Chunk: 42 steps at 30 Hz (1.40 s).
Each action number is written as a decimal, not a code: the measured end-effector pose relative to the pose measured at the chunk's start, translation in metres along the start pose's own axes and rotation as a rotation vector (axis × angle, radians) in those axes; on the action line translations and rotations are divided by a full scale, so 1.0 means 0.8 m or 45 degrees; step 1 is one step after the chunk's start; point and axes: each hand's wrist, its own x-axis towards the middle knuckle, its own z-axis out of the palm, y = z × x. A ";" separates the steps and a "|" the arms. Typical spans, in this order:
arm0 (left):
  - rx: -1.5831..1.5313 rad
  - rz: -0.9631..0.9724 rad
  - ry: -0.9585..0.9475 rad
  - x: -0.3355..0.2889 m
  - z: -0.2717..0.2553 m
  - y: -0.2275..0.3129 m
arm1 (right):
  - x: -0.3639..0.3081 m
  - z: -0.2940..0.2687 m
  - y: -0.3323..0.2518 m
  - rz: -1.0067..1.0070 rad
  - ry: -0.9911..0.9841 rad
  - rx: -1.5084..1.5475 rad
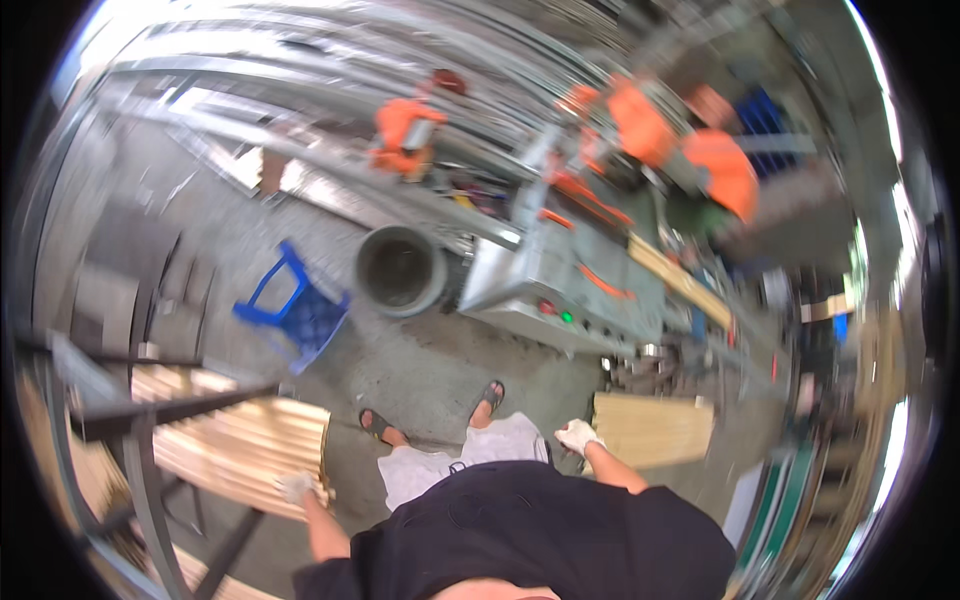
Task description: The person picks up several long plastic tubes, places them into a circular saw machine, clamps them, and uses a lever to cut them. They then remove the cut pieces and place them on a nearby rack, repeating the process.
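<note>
Here the gloved left hand [297, 487] rests on the end of a stack of wooden slats [235, 440], its grip blurred beyond telling. The gloved right hand [577, 436] looks loosely curled, touching the edge of a pale board [655, 428]; blur hides whether it grasps.

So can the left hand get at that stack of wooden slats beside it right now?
Probably yes: the gloved left hand is already at the near end of the stack of wooden slats, with nothing visible between them.

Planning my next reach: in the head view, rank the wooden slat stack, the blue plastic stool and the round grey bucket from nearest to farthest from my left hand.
1. Wooden slat stack: touching the left hand, on the rack at left.
2. Blue plastic stool: on the floor, ahead of the stack.
3. Round grey bucket: farther ahead, beside the metal machine.
</note>
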 end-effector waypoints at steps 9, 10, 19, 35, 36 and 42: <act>0.121 2.086 -0.402 -0.513 -0.026 0.443 | -0.005 0.058 0.202 0.353 -0.127 0.432; 0.115 2.292 -0.394 -0.584 -0.020 0.501 | 0.008 0.059 0.223 0.401 -0.195 0.716; 0.293 2.945 0.285 -1.089 0.106 0.933 | 0.080 0.036 0.355 0.575 -0.057 1.700; 0.605 2.730 0.466 -1.202 0.165 1.098 | 0.069 0.047 0.382 0.769 -0.309 1.702; 0.532 2.727 0.484 -1.191 0.161 1.088 | 0.076 0.030 0.380 0.715 -0.284 1.664; 0.475 2.701 0.463 -1.058 0.058 1.028 | 0.102 -0.025 0.327 0.632 -0.101 1.649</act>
